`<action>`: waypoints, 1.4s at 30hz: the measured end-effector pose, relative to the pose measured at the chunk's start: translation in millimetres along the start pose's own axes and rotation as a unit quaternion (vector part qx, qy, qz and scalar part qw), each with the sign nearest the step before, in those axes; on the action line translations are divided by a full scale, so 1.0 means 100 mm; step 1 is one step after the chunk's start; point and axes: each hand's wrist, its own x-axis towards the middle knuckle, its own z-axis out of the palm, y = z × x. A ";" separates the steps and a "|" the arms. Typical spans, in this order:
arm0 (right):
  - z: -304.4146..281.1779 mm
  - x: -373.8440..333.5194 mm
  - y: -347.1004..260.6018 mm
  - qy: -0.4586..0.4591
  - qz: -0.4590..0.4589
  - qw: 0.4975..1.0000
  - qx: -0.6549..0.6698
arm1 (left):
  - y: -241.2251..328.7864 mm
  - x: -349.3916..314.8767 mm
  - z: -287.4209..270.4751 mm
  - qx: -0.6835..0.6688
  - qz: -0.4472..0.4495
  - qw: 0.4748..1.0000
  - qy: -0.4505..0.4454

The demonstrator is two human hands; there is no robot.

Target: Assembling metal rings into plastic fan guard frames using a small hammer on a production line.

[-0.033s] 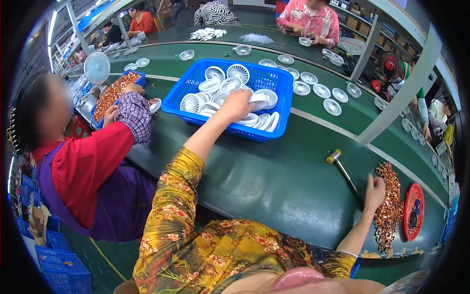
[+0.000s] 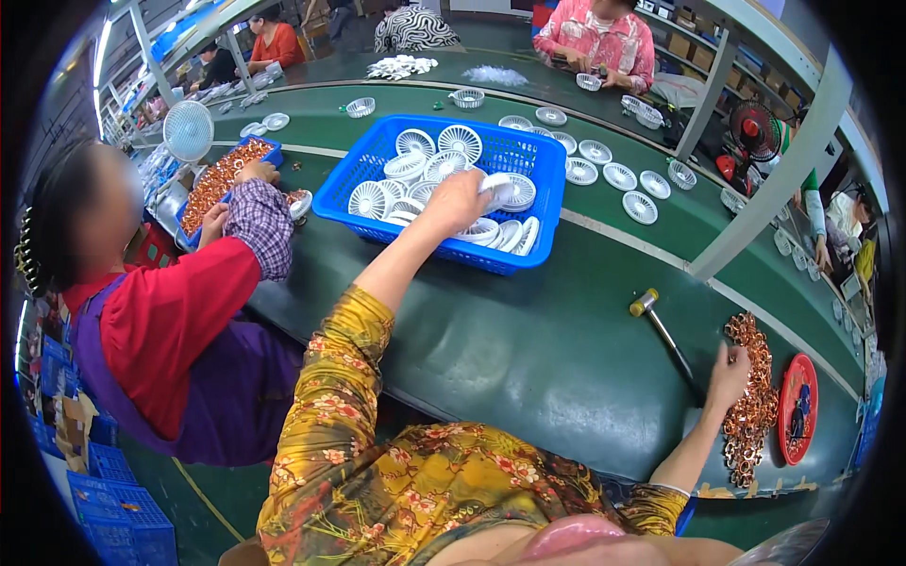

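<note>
My left hand [image 2: 456, 203] reaches into a blue plastic basket [image 2: 328, 200]. Its fingers grip a white slotted round disc [image 2: 494, 191] above others of the same kind, such as this white disc [image 2: 460, 141]. At the right, my right hand [image 2: 729, 375] is at the left edge of a pile of shiny copper-coloured rings [image 2: 752, 406]. Its fingers are curled together there; whatever they pinch is hidden. Left of this hand lies a hammer [image 2: 668, 335] with a yellow-ended head and a dark handle, touched by neither hand.
A red oval tray [image 2: 798, 407] with small dark parts stands right of the rings. Beyond the basket, a green conveyor [image 2: 604, 247] carries several white discs. A slanted grey post [image 2: 776, 184] rises at the right. On my left, a co-worker's sleeve [image 2: 260, 226] is near a bin of copper-coloured parts [image 2: 222, 179].
My right hand has shifted slightly right, closer onto the copper-coloured rings. My left hand stays in the basket with the disc.
</note>
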 end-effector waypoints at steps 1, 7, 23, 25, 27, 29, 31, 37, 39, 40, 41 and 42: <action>0.02 0.04 0.20 0.022 0.023 0.999 -0.021 | 0.01 -0.01 -0.01 -0.027 -0.022 0.998 0.059; 0.08 0.06 0.30 -0.036 0.018 0.972 -0.232 | 0.15 -0.39 -0.16 -0.325 0.054 0.886 0.326; 0.18 0.15 0.59 -0.069 0.089 0.987 -0.113 | 0.29 -2.00 0.38 -0.094 -0.102 0.982 0.132; 0.18 0.15 0.57 -0.078 0.085 0.986 -0.122 | 0.24 -2.01 0.45 -0.088 -0.027 0.989 0.118; 0.20 0.17 0.61 -0.087 0.080 0.984 -0.131 | 0.32 -2.08 0.49 -0.036 -0.025 0.997 0.065; 0.20 0.16 0.72 -0.076 0.083 0.987 -0.112 | 0.39 -2.09 0.52 -0.061 -0.038 0.996 0.045; 0.13 0.16 0.78 -0.072 0.100 0.984 -0.131 | 0.45 -2.08 0.51 -0.060 -0.032 0.996 0.064; -0.13 -0.12 0.29 0.031 -0.032 0.997 0.061 | 0.66 -2.15 0.45 -0.135 0.002 0.984 0.116; -0.37 -0.41 -0.37 0.031 -0.098 0.975 0.196 | 0.55 -2.14 0.50 -0.141 -0.007 0.983 0.115; -0.34 -0.54 -0.46 0.056 -0.107 0.962 0.246 | 0.53 -2.13 0.45 -0.142 0.013 0.983 0.116; -0.42 -0.68 -0.64 0.056 -0.130 0.937 0.319 | 0.61 -2.09 0.34 -0.234 -0.066 0.968 0.063; -0.46 -0.80 -0.73 0.057 -0.130 0.923 0.357 | 0.61 -2.09 0.34 -0.237 -0.062 0.967 0.071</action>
